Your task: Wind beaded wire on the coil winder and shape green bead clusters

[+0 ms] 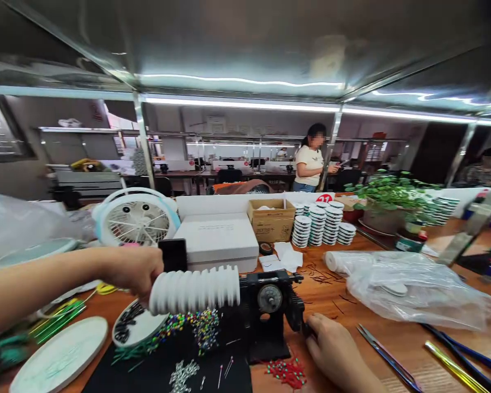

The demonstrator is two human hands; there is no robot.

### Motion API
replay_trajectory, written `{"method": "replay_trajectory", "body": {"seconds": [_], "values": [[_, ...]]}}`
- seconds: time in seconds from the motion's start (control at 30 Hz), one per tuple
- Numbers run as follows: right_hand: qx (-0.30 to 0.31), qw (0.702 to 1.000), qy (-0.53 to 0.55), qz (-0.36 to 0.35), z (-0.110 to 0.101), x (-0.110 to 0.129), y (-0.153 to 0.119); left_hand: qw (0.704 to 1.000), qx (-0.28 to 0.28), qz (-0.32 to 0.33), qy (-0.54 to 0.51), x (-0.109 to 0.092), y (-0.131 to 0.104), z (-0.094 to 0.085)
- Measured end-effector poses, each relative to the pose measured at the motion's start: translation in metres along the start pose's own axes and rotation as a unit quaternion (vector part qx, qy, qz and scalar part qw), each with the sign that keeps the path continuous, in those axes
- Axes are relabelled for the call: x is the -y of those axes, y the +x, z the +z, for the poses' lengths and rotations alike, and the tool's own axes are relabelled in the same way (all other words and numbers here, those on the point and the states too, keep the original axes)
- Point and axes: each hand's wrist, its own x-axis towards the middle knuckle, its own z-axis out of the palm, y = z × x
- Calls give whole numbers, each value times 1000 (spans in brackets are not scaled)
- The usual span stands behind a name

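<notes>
A small black hand-crank winder (265,322) with a round dial (269,298) stands on the table. From its left side a row of white spools (194,290) sticks out, like one ribbed roll. My left hand (137,270) is closed at the roll's far left end; what its fingers pinch is hidden. My right hand (331,346) is wrapped round the crank handle (306,329) at the winder's right. Below the roll, many coloured beads (207,327) and silvery pieces (184,375) lie on a black mat (157,374). Red green-tipped pieces (287,373) lie before the winder.
White plates (61,355) with small parts sit at left, near a fan (137,221). Behind are a white box (221,240), a cardboard box (271,221) and stacked spools (317,225). At right lie a plastic bag (417,295) and tweezers (387,355). A person (310,161) stands across the room.
</notes>
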Motion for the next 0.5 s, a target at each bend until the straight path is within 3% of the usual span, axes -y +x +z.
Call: {"method": "replay_trajectory", "body": {"seconds": [0.1,0.33,0.5], "values": [[4,1000,-11,-11,1,-2,-1,999,40,29,21,-4,-6,3],[-12,999,1,-41,4,-4,-4,997,-53,21,51,-15,-30,18],[7,996,43,-78,-2,-10,-6,996,-69,29,42,-5,-38,25]]}}
